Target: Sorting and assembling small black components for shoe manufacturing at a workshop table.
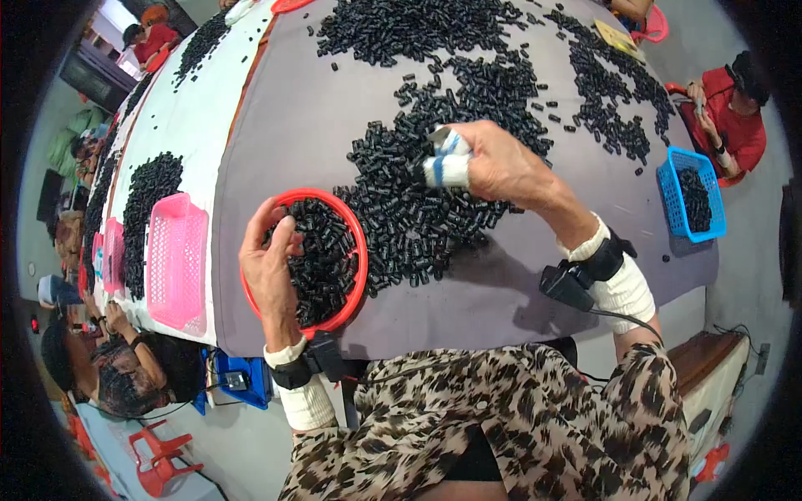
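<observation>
Head view: your left hand [267, 267], nine o'clock, at red basket [362, 250]; right hand [510, 171], two o'clock, over black pieces [409, 238]. Grips: cannot tell. Likely sorting; next calls for fingertip picking.

Whether the right grip [505, 163] holds anything is hidden, and the top edge crops the far black pile [409, 33].

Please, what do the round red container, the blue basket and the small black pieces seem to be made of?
Round red container: probably plastic, smooth; its rim has one even, bright colour.
Blue basket: likely moulded plastic, judging by its regular open grid.
Small black pieces: perhaps plastic, glossy with small glints; coated metal remains possible.
</observation>
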Demonstrator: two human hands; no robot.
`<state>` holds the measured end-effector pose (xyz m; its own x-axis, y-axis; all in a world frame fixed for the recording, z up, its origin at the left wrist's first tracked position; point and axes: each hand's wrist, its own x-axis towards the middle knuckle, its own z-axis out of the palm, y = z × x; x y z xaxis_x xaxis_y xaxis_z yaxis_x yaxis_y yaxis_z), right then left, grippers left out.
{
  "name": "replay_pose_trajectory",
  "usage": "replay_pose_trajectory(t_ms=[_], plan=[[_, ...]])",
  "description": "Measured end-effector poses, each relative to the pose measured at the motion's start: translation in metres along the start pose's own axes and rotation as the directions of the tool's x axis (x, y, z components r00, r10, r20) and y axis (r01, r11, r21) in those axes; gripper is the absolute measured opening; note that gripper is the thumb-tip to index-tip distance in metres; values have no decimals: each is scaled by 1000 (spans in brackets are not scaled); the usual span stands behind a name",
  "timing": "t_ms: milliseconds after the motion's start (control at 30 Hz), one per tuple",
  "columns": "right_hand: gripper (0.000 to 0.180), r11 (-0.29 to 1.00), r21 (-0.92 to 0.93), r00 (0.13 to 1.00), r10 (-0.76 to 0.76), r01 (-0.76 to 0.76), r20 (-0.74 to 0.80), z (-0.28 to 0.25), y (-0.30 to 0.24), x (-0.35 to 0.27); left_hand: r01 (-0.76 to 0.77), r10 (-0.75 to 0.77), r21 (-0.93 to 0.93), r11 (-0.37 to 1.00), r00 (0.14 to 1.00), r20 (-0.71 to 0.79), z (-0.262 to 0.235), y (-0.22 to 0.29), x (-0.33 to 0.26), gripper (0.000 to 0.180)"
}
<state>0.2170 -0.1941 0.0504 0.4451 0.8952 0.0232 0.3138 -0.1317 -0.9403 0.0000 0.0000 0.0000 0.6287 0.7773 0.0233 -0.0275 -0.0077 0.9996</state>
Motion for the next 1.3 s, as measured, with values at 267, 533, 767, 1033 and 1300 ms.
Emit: replay_pose_trajectory(t_ms=[267,533,767,1033,1300], plan=[[8,942,265,965,241,-208,-101,-27,38,-28,-39,-40,291,956,964,264,51,-15,-11,25],[9,917,293,948,306,-269,-87,-25,62,-44,-515,-21,670,535,784,620,97,-65,-33,36],[7,901,327,946,319,-284,-61,-16,65,-48,-524,122,603,602,806,579,117,-87,-8,18],[9,879,344,931,364,-330,-38,-13,62,-47,-329,115,423,844,882,456,117,-65,0,10],[27,999,31,984,17,-12,-178,13,28,-24,502,-255,-512,697,841,478,107,-10,15,15]])
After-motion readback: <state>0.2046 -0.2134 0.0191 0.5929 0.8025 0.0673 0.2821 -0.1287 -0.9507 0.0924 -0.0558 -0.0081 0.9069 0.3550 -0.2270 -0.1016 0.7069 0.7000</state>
